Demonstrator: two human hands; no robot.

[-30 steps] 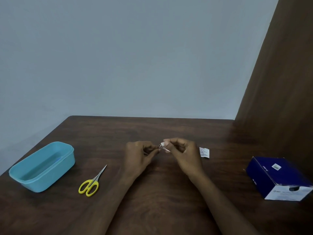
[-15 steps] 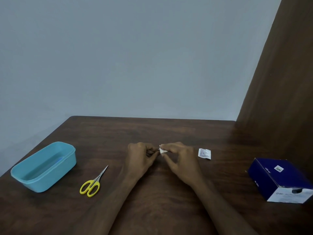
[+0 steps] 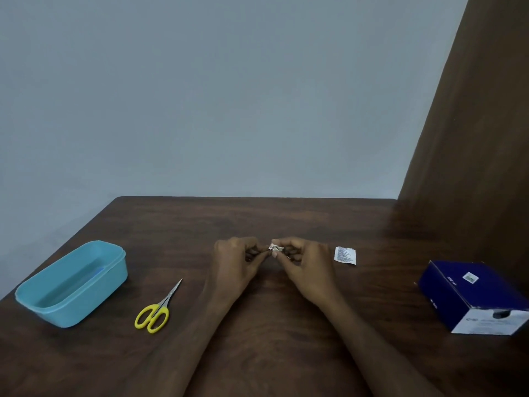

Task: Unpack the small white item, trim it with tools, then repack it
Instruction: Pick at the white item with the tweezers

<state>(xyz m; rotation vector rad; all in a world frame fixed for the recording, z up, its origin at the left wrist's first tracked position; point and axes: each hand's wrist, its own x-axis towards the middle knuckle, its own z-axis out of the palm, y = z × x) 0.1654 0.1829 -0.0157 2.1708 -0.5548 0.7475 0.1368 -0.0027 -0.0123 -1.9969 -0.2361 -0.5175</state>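
Fingertips of the left hand (image 3: 234, 260) and right hand (image 3: 305, 263) together pinch the small white item (image 3: 275, 248) just above the worktop (image 3: 257, 219).

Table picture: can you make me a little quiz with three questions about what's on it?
1. True or false: the yellow scissors are being held by a hand.
2. Which thing lies nearest the right hand? A) the turquoise tub B) the white packet C) the blue box
3. Fill in: both hands pinch a small white ____ between their fingertips.

Key:
1. False. The scissors lie alone on the table, between the tub and the left hand.
2. B.
3. Item: the small white item, too tiny to identify further.
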